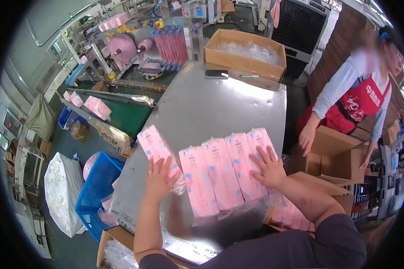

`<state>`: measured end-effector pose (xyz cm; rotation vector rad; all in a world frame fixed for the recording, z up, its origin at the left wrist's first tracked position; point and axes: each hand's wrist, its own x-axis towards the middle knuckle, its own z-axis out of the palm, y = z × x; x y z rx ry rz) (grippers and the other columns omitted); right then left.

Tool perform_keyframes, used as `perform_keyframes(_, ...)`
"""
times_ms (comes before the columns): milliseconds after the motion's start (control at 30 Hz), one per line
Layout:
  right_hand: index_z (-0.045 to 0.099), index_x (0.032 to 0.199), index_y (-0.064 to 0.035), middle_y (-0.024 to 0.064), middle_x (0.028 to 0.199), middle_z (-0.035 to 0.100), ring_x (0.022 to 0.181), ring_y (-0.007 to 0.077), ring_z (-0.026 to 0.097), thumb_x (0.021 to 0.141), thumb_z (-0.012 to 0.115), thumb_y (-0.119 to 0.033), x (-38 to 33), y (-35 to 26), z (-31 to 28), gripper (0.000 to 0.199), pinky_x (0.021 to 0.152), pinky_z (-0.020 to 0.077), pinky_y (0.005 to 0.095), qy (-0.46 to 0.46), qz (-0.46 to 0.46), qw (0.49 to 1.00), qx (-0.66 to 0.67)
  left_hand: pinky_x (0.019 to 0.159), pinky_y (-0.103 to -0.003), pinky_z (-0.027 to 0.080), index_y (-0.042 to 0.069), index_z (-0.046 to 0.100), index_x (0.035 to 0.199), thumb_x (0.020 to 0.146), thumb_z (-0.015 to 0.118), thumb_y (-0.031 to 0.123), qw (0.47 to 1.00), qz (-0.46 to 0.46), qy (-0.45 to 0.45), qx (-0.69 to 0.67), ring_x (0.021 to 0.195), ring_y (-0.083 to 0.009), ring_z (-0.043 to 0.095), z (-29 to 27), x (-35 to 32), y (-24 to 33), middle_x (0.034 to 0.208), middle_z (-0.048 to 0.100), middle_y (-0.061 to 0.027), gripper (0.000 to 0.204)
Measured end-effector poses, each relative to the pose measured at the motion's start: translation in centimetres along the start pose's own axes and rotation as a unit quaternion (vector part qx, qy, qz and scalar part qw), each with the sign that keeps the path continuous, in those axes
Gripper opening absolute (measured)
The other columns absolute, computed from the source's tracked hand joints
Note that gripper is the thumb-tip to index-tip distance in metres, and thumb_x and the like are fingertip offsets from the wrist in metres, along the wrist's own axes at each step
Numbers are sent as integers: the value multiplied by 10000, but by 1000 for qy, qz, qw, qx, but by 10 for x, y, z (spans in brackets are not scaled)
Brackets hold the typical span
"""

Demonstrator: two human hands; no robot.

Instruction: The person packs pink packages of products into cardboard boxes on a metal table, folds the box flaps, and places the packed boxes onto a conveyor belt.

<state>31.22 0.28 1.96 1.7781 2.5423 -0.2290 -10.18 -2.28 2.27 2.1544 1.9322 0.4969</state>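
Note:
Several pink tissue packs (221, 172) in clear wrap stand side by side in a slightly fanned row on a metal table (175, 105). My right hand (268, 168) lies flat with spread fingers across the rightmost packs of that row. Left of the row, a separate pink tissue pack (155, 143) lies tilted, its far end pointing left. My left hand (161, 178) rests on the near part of this pack, fingers spread, a ring on one finger. A gap separates the tilted pack from the row at the far end.
A cardboard box of clear plastic bags (246, 48) and a phone (216, 74) are at the table's far side. A green conveyor (128, 114) carries packs at left, above a blue crate (96, 193). At right, a co-worker handles an open carton (327, 154); packs (292, 215) fill another.

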Motion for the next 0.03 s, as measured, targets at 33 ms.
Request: perform_keyframes(33, 385, 1487, -317, 63, 1628, 174, 1485, 405, 147, 899, 502, -614, -1, -2, 0, 668, 1031, 333, 651, -13, 1, 1000, -12, 1135, -688, 128, 172, 447, 1459, 846, 676, 501, 998, -55, -35, 11, 1404, -424, 287, -4, -7, 8, 1490, 392, -132, 732)
